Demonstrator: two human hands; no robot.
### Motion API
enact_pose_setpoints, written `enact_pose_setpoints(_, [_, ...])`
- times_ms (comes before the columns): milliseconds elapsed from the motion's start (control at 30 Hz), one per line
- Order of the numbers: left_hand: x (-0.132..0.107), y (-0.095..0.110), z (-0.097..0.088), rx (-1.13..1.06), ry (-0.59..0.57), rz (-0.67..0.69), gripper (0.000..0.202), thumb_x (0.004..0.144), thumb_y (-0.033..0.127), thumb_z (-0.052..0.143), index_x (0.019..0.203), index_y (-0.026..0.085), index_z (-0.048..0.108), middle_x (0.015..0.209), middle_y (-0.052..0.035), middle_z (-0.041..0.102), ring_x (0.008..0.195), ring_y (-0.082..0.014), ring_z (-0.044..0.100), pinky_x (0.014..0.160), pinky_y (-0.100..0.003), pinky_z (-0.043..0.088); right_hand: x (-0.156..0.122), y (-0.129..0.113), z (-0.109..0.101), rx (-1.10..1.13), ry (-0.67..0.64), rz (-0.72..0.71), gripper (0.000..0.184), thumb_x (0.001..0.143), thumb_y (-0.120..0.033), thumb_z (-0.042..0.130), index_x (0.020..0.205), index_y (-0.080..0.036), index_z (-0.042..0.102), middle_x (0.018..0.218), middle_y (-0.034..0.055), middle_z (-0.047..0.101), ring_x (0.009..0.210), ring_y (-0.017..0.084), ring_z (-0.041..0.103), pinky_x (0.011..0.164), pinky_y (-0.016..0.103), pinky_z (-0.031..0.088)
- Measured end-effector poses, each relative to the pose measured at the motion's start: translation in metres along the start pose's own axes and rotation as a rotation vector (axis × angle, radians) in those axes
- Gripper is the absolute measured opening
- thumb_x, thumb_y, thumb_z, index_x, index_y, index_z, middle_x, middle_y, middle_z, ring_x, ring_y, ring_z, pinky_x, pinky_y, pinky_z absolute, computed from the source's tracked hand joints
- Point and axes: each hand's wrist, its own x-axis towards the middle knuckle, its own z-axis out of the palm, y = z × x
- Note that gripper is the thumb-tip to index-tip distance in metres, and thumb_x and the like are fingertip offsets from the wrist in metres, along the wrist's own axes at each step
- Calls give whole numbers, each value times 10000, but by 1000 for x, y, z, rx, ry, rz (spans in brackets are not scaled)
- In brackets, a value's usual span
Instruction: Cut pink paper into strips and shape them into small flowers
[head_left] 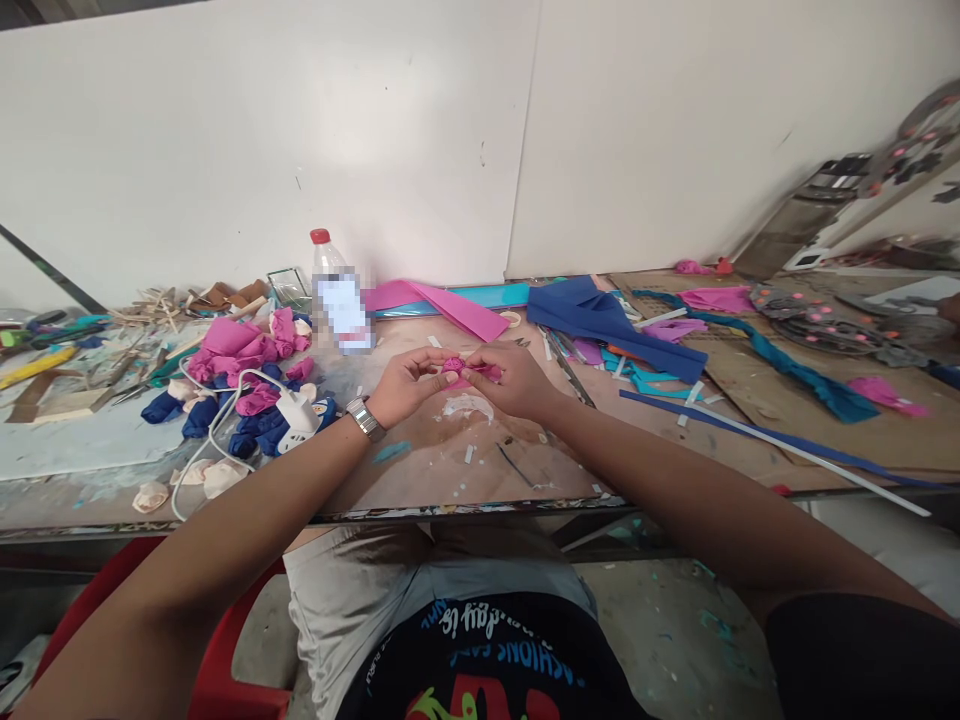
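Over the middle of the table, a small pink crepe paper rosette is held between both hands. My left hand, with a metal watch on the wrist, pinches its left side. The fingers of my right hand are closed on the pink paper at its right side, hiding part of it. Behind the hands lies a folded pink paper strip. To the right is a folded dark blue paper sheet. Left of my wrist sits a pile with pink paper flowers and dark blue paper flowers.
A red-capped bottle stands behind a blurred phone-like object. A white cable with a plug lies over the flowers. Wood scraps are at left. A long white strip lies right. Another person's hand shows far right.
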Motion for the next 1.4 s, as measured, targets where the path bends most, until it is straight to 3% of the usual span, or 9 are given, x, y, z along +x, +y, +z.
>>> enact_pose_setpoints(233, [0,2,2,-55,45,-12,387,756,397,845,1040,158,734,971,-70,767,854,-175,690,807,-318,530,0,2,1,20,28,14,252,902,-442,693,909,-192,722,882,57,759,809,203,683,782,321,482])
enact_pose_setpoints(400, [2,1,1,-76,58,-23,411,780,425,821,1076,156,724,1012,-82,767,938,-198,694,871,-333,509,0,1,0,24,65,34,252,911,-446,683,964,-206,735,944,57,768,871,215,693,840,335,495])
enact_pose_setpoints(533, [3,-2,1,-115,95,-43,422,785,444,812,1067,151,702,977,-67,754,884,-169,674,843,-307,500,-1,2,0,1,53,86,302,897,-466,690,1025,-195,731,954,68,761,852,220,678,788,328,488])
enact_pose_setpoints(667, [3,-4,3,-177,100,-74,433,792,455,801,1072,160,654,908,-32,723,797,-135,639,793,-287,489,-2,0,0,27,-4,133,286,892,-454,680,933,-176,734,805,43,722,714,183,621,689,296,452])
enact_pose_setpoints(767, [2,-5,3,-187,80,-84,416,811,454,784,1077,174,628,880,-13,696,792,-128,624,791,-277,479,-2,-3,0,63,-39,103,242,928,-399,620,924,-186,736,851,42,735,747,180,625,728,292,461])
enact_pose_setpoints(1033, [2,-7,2,-201,81,-70,394,834,453,764,1083,186,616,964,-14,672,839,-122,617,813,-270,476,-2,1,3,23,-65,155,247,901,-382,628,797,-170,698,735,34,684,682,178,584,674,293,431])
enact_pose_setpoints(1133, [2,-7,2,-171,76,-52,436,830,478,766,1104,180,605,927,-17,678,806,-124,615,795,-271,476,-3,0,2,32,-38,153,219,878,-383,669,916,-171,704,815,39,706,711,179,602,687,296,444])
enact_pose_setpoints(1233, [3,-6,1,-121,61,-45,454,816,494,778,1081,166,609,877,-20,684,780,-123,612,770,-264,468,-2,-2,2,91,29,140,307,869,-391,700,1103,-194,686,966,50,734,798,187,634,744,305,481])
enact_pose_setpoints(1400, [1,-3,1,31,60,24,382,844,468,753,1054,164,657,1024,-68,694,945,-169,628,846,-298,482,-1,-3,1,99,90,88,247,913,-418,677,1049,-216,721,932,40,739,795,176,641,751,308,503])
